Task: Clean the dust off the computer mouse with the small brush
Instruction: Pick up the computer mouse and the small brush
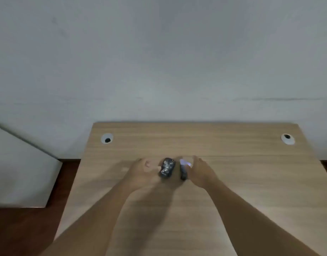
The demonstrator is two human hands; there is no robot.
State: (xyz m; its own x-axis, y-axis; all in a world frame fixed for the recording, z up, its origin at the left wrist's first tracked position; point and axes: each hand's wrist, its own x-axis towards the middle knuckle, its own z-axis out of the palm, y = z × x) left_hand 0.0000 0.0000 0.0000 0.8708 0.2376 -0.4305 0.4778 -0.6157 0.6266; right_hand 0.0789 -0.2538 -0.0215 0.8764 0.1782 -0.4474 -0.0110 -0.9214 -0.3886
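A black computer mouse (167,170) speckled with pale dust lies on the wooden desk (196,209), near its middle. My left hand (143,171) rests against the mouse's left side, thumb and fingertips touching it. My right hand (200,171) sits just right of the mouse with its fingers curled around the small brush (184,169), which has a dark body and a pale, blurred far end. The brush lies about a finger's width to the right of the mouse, close to the desk top. The frame is blurred, so the exact grip is hard to read.
Two round cable holes sit near the desk's far edge, one left (107,138) and one right (287,139). A grey wall rises behind the desk. A white panel (17,172) and dark floor (30,228) lie beyond the left edge.
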